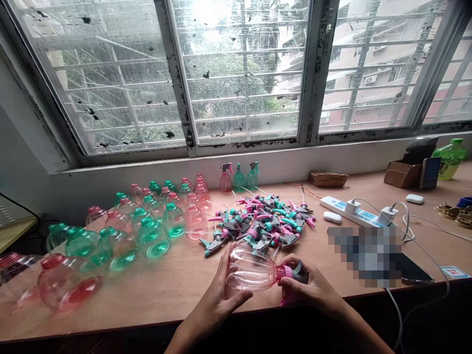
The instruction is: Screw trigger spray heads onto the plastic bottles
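My left hand wraps round the body of a clear pink plastic bottle that lies on its side over the table's near edge. Fingers of my right hand close round the pink and grey trigger spray head at the bottle's neck. Just behind the bottle lies a pile of loose spray heads in pink, teal and grey.
Several empty pink and green bottles stand on the left of the wooden table. Three finished spray bottles stand by the window sill. A white power strip with chargers, a phone, cables and a cardboard box lie to the right.
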Demonstrator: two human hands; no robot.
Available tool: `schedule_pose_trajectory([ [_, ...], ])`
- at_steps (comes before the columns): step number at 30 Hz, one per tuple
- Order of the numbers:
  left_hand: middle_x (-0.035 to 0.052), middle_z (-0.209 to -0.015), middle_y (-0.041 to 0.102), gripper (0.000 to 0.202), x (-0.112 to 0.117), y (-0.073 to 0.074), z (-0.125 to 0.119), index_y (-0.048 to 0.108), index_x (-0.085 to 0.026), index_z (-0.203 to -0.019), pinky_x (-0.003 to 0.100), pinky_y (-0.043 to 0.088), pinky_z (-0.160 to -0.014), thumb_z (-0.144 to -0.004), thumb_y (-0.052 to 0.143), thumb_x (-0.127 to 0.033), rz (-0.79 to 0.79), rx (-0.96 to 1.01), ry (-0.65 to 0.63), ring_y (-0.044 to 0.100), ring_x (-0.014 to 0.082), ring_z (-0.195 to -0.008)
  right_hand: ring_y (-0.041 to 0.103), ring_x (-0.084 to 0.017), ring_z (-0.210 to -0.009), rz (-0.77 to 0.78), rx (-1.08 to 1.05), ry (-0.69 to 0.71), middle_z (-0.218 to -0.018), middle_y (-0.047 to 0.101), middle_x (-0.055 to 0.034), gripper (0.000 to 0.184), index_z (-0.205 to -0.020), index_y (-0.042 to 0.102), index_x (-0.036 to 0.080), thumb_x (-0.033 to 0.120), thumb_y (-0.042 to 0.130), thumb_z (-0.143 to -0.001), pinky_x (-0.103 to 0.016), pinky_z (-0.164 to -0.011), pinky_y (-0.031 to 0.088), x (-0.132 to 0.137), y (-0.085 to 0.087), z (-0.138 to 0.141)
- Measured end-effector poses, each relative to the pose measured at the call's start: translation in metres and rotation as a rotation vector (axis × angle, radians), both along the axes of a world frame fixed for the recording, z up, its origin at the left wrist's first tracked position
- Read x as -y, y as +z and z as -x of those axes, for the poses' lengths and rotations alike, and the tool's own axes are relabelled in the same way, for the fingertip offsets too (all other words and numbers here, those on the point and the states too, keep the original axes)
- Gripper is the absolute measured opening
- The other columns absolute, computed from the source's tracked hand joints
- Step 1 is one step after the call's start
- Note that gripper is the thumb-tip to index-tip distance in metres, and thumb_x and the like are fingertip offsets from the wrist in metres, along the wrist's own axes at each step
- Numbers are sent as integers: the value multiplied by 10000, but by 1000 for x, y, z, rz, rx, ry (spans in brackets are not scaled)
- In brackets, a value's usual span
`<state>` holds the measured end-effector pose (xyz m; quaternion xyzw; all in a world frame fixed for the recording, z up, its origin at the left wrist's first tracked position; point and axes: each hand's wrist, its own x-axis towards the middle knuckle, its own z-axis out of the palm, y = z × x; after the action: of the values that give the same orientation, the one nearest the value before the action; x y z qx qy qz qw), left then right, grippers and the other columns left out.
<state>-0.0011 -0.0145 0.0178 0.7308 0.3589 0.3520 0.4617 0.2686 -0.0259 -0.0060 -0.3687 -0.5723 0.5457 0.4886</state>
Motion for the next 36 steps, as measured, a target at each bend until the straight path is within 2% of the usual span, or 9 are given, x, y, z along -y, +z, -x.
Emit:
schedule_pose_trajectory([
  [3, 15, -1711, 56, 943, -1, -5, 0, -22, -401, -1590, 485, 172, -1264, -938, 658, -440, -74, -6, -1, 240, 310, -1518, 714, -206, -621, 4, -11, 5, -699, 765, -7, 321, -1001, 617, 188, 403, 794, -839, -332, -640, 556, 0, 0, 0],
  [5, 9, -1710, 66, 954, -2, -8, 0, -48, -427, -1582, 482, 177, -1263, -940, 657, -436, -95, -9, 5, 267, 299, -1509, 719, -208, -621, 11, -17, 10, -696, 767, -7, 324, -1004, 615, 189, 403, 794, -840, -335, -639, 562, 0, 0, 0],
  [10, 56, -1704, 107, 1036, -4, -8, 3, -73, -363, -1593, 503, 134, -1268, -905, 692, -481, -42, -32, 0, 221, 321, -1526, 725, -208, -629, 21, -28, 18, -705, 772, -12, 323, -1006, 616, 187, 397, 797, -840, -336, -644, 568, 1, -1, 0],
  [15, 67, -1710, 87, 996, -3, -5, 3, -54, -321, -1603, 511, 160, -1265, -924, 650, -508, 0, -1, -31, 199, 346, -1535, 725, -199, -620, 25, -43, 12, -702, 773, -8, 333, -1008, 611, 187, 394, 805, -834, -319, -636, 561, 0, -2, -1],
  [20, 9, -1716, 2, 906, -1, -9, 2, 17, -424, -1586, 480, 232, -1250, -944, 657, -428, -76, 7, -19, 233, 325, -1525, 721, -197, -604, 25, -52, 5, -690, 766, -4, 346, -1010, 596, 191, 409, 800, -834, -316, -620, 560, -1, -5, -1],
  [24, -19, -1713, 35, 875, -2, -12, 2, -18, -478, -1569, 487, 179, -1262, -974, 619, -391, -123, 6, -16, 252, 297, -1519, 711, -191, -609, 14, -41, -2, -703, 760, -7, 337, -995, 609, 188, 403, 808, -828, -305, -613, 551, -2, -6, -2],
  [29, 1, -1716, 5, 970, -3, -11, 3, -69, -442, -1574, 496, 145, -1268, -943, 667, -399, -90, -19, -19, 216, 301, -1533, 704, -183, -615, 12, -31, -4, -710, 761, -8, 331, -1003, 614, 187, 391, 809, -830, -296, -612, 549, -2, -4, -2],
  [33, 29, -1715, -4, 945, -5, -12, 3, -5, -388, -1592, 513, 106, -1273, -935, 674, -403, -104, -31, -17, 133, 316, -1554, 709, -188, -603, 22, -54, -2, -696, 761, -3, 339, -1001, 606, 189, 399, 808, -827, -308, -613, 556, 0, -3, 0],
  [36, 37, -1710, 48, 933, -5, -14, 2, 8, -408, -1589, 513, 164, -1265, -934, 673, -413, -101, 0, -7, 199, 324, -1537, 708, -183, -595, 26, -66, -6, -685, 761, -1, 350, -989, 605, 189, 405, 817, -813, -298, -608, 551, 0, -3, 0],
])
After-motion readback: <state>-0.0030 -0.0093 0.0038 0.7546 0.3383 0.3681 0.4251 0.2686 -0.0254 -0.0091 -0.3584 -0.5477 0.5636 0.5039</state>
